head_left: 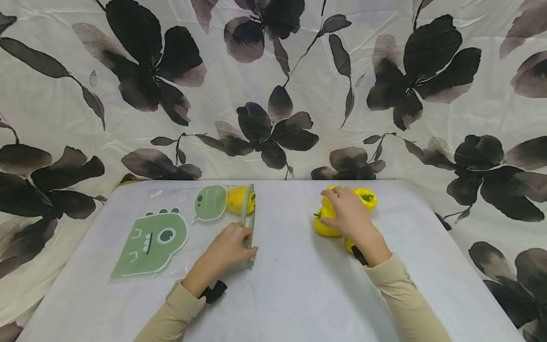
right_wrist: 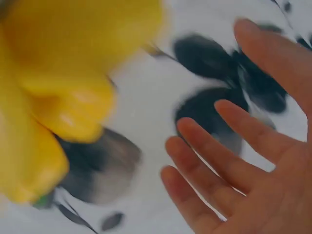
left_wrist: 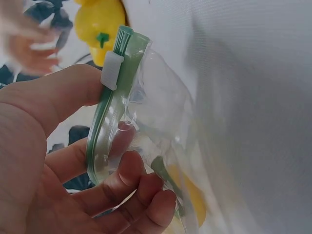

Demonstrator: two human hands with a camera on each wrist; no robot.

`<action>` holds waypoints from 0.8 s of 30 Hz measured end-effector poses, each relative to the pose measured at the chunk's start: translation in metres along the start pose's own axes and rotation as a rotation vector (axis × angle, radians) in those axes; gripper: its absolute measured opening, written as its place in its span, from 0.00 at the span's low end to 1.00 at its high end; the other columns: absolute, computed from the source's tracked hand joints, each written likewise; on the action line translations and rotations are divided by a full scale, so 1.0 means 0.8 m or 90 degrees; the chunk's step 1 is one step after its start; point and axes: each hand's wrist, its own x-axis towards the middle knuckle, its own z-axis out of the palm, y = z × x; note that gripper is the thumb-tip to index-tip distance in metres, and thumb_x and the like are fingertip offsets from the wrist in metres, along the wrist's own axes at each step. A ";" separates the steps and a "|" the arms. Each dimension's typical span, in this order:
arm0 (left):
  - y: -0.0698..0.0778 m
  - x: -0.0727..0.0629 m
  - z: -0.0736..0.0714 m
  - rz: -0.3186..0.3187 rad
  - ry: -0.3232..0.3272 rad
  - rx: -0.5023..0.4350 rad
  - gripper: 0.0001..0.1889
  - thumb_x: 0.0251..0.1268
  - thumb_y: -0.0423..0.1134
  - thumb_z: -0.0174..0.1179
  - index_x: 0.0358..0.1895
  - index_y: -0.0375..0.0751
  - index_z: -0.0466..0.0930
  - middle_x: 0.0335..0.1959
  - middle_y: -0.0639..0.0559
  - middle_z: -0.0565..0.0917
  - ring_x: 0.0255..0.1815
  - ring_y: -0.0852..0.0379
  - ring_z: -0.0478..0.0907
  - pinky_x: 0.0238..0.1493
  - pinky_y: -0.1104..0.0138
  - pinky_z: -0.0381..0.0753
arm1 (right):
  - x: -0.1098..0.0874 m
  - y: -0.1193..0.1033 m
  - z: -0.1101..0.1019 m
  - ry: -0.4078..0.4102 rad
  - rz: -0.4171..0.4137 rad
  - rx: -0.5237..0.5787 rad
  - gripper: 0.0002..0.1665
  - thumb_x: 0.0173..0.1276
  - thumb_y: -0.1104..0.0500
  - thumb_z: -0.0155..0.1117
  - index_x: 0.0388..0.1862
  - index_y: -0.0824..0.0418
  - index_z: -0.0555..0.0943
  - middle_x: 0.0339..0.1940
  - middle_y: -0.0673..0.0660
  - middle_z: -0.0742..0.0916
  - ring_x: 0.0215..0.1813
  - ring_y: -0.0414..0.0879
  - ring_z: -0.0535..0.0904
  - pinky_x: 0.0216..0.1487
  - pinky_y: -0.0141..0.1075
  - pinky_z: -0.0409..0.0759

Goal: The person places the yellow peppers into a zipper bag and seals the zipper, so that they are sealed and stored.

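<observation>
A clear zip bag (head_left: 171, 228) with green dinosaur printing lies on the left of the table, its green zip edge facing right. My left hand (head_left: 228, 247) pinches that zip edge (left_wrist: 102, 122) near the white slider (left_wrist: 112, 70). Inside the bag, close to its mouth, is a yellow bell pepper (head_left: 237, 199). Over on the right, my right hand (head_left: 348, 213) is above a group of yellow bell peppers (head_left: 326, 226). In the right wrist view its fingers (right_wrist: 204, 146) are spread and nothing is between them; the yellow peppers (right_wrist: 73, 107) are blurred beside it.
The white table (head_left: 290, 294) stands against a hanging cloth (head_left: 273, 71) with dark flower print. Another yellow pepper (head_left: 365, 198) of the group lies at the back right, and one (head_left: 349, 245) is partly hidden under the right wrist.
</observation>
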 end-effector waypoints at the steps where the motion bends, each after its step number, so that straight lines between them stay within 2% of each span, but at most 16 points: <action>1: 0.000 0.001 0.000 0.000 -0.001 -0.001 0.16 0.50 0.39 0.73 0.20 0.45 0.71 0.22 0.52 0.69 0.27 0.55 0.66 0.28 0.64 0.67 | -0.003 0.002 0.009 -0.017 0.003 -0.007 0.38 0.51 0.54 0.80 0.60 0.64 0.77 0.54 0.66 0.80 0.56 0.62 0.74 0.57 0.55 0.73; 5: -0.001 0.001 0.000 -0.003 -0.004 0.000 0.16 0.50 0.40 0.73 0.20 0.45 0.71 0.22 0.53 0.69 0.27 0.55 0.66 0.28 0.64 0.67 | -0.013 0.004 0.038 -0.062 0.022 -0.017 0.35 0.51 0.59 0.79 0.59 0.63 0.78 0.55 0.64 0.79 0.56 0.61 0.74 0.53 0.54 0.77; 11: -0.002 0.001 0.001 -0.003 -0.004 -0.002 0.17 0.51 0.40 0.74 0.20 0.45 0.71 0.22 0.52 0.70 0.27 0.55 0.66 0.28 0.64 0.68 | -0.016 0.003 0.048 -0.036 0.042 -0.002 0.30 0.48 0.71 0.76 0.53 0.62 0.81 0.53 0.63 0.80 0.54 0.62 0.73 0.50 0.54 0.78; 19: 0.000 0.000 0.001 -0.012 -0.005 -0.005 0.16 0.50 0.40 0.74 0.21 0.44 0.73 0.23 0.52 0.71 0.27 0.55 0.68 0.28 0.64 0.69 | -0.012 0.002 0.052 -0.028 0.036 -0.019 0.28 0.45 0.73 0.75 0.49 0.61 0.82 0.49 0.62 0.84 0.49 0.61 0.73 0.41 0.53 0.79; 24: 0.000 0.000 0.001 -0.007 0.000 0.001 0.16 0.50 0.40 0.74 0.21 0.44 0.73 0.23 0.53 0.71 0.27 0.55 0.68 0.28 0.64 0.70 | -0.007 0.005 0.048 -0.052 0.066 -0.011 0.32 0.44 0.68 0.79 0.52 0.62 0.81 0.52 0.62 0.82 0.54 0.60 0.72 0.40 0.57 0.79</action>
